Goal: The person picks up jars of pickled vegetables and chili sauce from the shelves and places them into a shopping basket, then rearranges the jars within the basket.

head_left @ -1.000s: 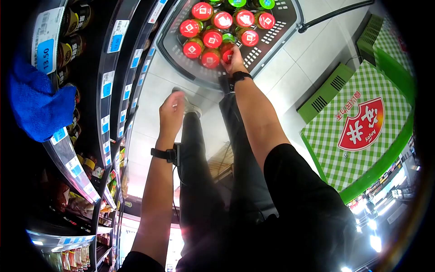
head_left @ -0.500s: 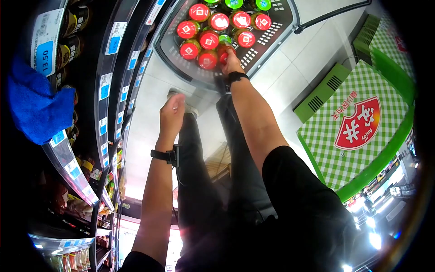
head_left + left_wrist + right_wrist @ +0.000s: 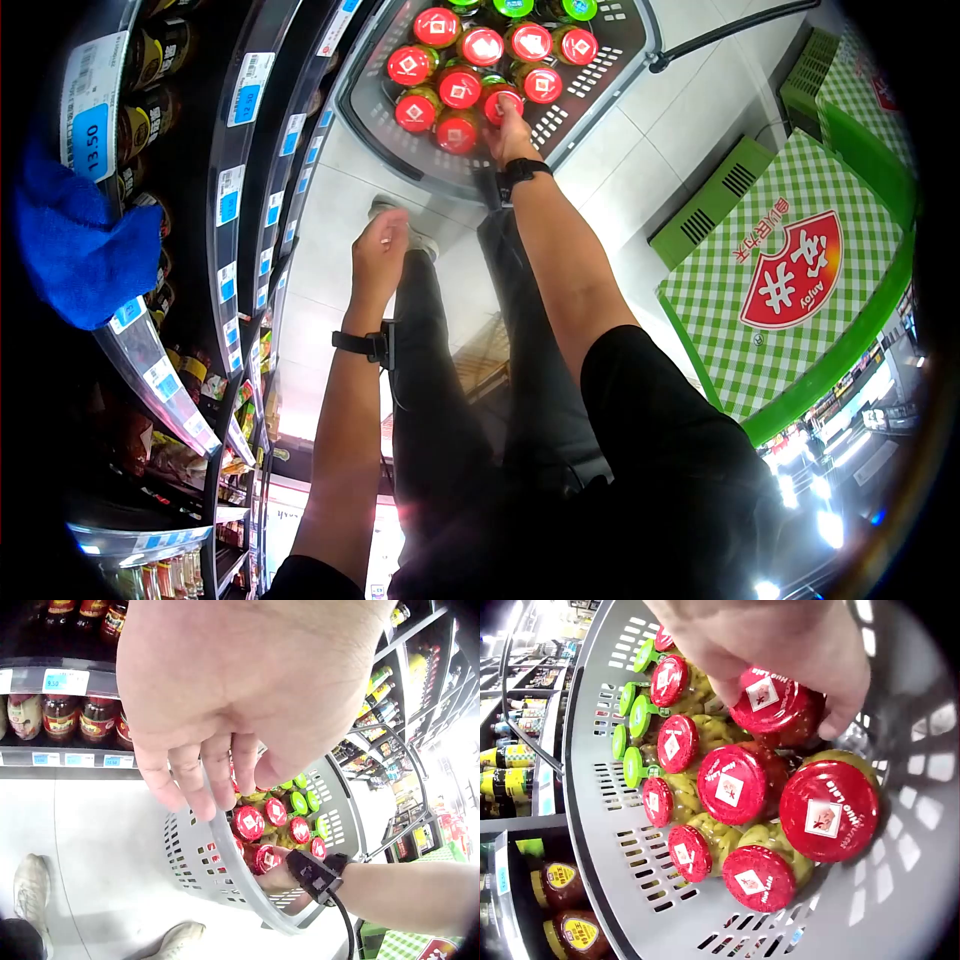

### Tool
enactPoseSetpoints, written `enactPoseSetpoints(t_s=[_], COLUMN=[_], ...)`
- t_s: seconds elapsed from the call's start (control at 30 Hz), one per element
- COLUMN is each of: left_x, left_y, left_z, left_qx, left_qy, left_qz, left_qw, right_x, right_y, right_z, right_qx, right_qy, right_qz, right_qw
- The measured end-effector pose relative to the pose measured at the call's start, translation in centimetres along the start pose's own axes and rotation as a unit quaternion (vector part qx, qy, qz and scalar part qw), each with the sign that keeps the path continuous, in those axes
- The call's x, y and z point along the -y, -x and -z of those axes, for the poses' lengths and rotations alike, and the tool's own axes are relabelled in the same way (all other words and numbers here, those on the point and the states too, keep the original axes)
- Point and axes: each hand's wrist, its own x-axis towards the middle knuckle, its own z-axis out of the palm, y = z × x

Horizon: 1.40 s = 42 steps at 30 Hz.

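My right hand (image 3: 512, 138) reaches into a grey plastic shopping basket (image 3: 196, 859). Its thumb and fingers grip a jar (image 3: 771, 699) with a red lid, standing among the other jars at the near end of the basket. Around it are several red-lidded jars (image 3: 731, 784) of green pickles and some green-lidded jars (image 3: 634, 766). My left hand (image 3: 380, 250) holds nothing and hangs in front of the basket, its fingers loosely bent. In the left wrist view that palm partly covers the basket's rim.
Shelves with price tags (image 3: 228, 195) run along the left, a blue cloth (image 3: 88, 245) hanging on one edge. At the right stands a green checked display box (image 3: 790, 285). The basket's black handle (image 3: 735, 35) leans out to the right. My shoes (image 3: 31, 896) are on the tiled floor.
The jar in my right hand has gone from partly covered by the fingers to lid facing up, level with its neighbours. The view has shifted slightly; my left hand stays almost still.
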Motion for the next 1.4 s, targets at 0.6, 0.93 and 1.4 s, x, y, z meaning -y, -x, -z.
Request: enactPoseSetpoints(t_s=[0.6, 0.93, 1.4], left_x=[-1.1, -8.6, -14.5], left_y=[1.0, 7.7, 23.0], left_z=[-0.7, 3.6, 14.4], left_qx=[-0.006, 0.010, -0.069], left_qy=[0.023, -0.010, 0.007], left_qz=[0.011, -0.051, -0.214], left_qw=[1.000, 0.999, 0.974], right_x=[0.1, 7.5, 16.8], right_y=[1.8, 20.7, 68.9], right_z=[2.9, 9.8, 17.8], right_qx=[0.044, 0.218, 0.343], right_qy=[0.017, 0.114, 0.210], right_qz=[-0.013, 0.063, 0.504], right_qw=[0.999, 0.967, 0.765])
